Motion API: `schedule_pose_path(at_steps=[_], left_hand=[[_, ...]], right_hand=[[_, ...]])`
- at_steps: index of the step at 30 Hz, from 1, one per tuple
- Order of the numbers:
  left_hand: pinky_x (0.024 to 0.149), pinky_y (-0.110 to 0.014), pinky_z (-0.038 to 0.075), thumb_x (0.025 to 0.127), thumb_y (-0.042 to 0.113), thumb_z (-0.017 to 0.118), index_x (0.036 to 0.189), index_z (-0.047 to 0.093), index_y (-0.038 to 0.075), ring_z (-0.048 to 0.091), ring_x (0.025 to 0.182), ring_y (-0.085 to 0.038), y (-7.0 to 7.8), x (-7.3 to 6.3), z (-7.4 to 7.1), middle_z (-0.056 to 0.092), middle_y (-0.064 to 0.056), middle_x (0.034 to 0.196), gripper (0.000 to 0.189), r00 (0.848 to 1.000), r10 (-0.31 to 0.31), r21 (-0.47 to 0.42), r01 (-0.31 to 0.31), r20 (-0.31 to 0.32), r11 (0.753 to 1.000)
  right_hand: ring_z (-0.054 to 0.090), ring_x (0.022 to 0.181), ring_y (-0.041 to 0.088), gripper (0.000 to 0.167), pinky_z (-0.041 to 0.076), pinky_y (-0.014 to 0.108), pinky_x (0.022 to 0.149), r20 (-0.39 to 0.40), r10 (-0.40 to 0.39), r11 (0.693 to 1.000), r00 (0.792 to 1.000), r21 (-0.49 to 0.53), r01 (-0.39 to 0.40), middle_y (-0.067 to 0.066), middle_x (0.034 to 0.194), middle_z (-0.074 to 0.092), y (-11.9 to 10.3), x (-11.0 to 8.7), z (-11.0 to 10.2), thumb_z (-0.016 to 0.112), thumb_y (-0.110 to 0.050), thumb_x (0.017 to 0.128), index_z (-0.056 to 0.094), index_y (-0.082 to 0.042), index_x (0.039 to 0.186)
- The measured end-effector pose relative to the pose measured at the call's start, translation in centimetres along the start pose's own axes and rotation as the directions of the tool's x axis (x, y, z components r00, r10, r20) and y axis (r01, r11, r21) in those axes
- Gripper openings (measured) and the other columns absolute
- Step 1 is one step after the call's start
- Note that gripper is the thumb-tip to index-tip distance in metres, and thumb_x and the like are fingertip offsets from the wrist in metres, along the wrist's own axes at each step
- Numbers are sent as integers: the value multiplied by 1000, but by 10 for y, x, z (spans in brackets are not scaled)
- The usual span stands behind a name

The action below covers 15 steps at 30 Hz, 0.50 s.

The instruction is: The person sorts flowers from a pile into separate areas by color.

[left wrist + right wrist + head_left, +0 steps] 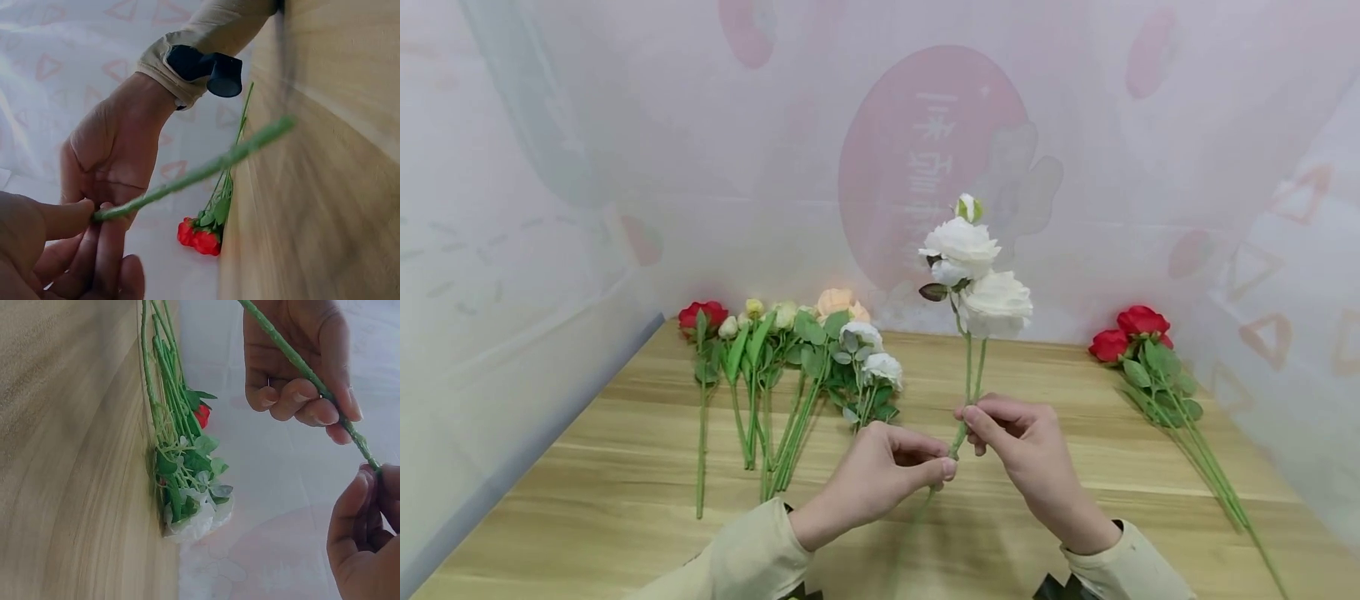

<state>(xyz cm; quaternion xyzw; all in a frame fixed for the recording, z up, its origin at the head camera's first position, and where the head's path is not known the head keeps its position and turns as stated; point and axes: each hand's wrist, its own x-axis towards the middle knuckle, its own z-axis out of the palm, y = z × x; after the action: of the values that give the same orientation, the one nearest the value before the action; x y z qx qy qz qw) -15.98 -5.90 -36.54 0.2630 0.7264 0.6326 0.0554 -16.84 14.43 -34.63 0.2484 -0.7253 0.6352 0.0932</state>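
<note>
A branched stem of white roses [973,275], with two full blooms and a bud on top, stands upright between the hands. My right hand [1022,446] pinches the stem just below its fork, between thumb and fingers. Lower on the same green stem, my left hand [883,475] pinches it between thumb and fingertips. The free lower end of the stem [194,175] sticks out past the left hand in the left wrist view. In the right wrist view, the fingertips of both hands are close together along the stem, and its blooms are out of frame.
Left on the wooden table [602,492] lies a row of flowers: a red rose [703,317], yellowish buds [754,308], a peach bloom [842,304] and white roses [880,367]. Several red roses [1142,321] lie at the right. A printed curtain [737,150] encloses the back and sides.
</note>
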Motion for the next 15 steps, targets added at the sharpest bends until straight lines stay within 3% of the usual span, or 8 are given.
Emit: schedule_pose_path(at_steps=[5,7,11,13,15], left_hand=[[67,-26,53,88,21,76,100,75,11,67,73,-12,0,2,-3,71,3,85,16,999,15,133,-19,28,991],[68,-25,53,88,19,76,102,73,10,66,74,-8,-1,3,-7,70,3,90,17,998,48,240,-55,36,969],[67,-22,52,89,10,74,104,71,6,62,74,-4,-2,7,-21,68,-3,97,16,992,110,488,-122,54,864],[66,-21,51,89,9,74,104,71,5,61,73,-4,-2,9,-28,68,-4,97,16,992,111,587,-122,54,801],[64,-22,51,89,9,73,104,71,5,60,73,-5,-1,10,-36,68,-4,96,16,995,90,644,-99,47,759]], right_hand=[[54,64,19,20,49,29,60,-54,136,989,989,-46,-139,17,74,59,0,2,-4,66,-15,96,72,4,94],[54,65,17,23,49,28,60,-78,213,975,974,-46,-217,16,75,60,0,5,-9,67,-18,96,72,5,97],[54,67,16,27,49,27,60,-106,321,943,941,-59,-328,14,77,61,2,10,-22,67,-18,96,71,8,101],[55,67,15,27,49,27,60,-125,352,927,928,-91,-364,11,77,62,6,11,-32,66,-17,96,70,9,102],[57,67,14,28,50,27,59,-155,360,913,920,-147,-382,10,76,63,12,13,-45,66,-17,97,70,10,103]])
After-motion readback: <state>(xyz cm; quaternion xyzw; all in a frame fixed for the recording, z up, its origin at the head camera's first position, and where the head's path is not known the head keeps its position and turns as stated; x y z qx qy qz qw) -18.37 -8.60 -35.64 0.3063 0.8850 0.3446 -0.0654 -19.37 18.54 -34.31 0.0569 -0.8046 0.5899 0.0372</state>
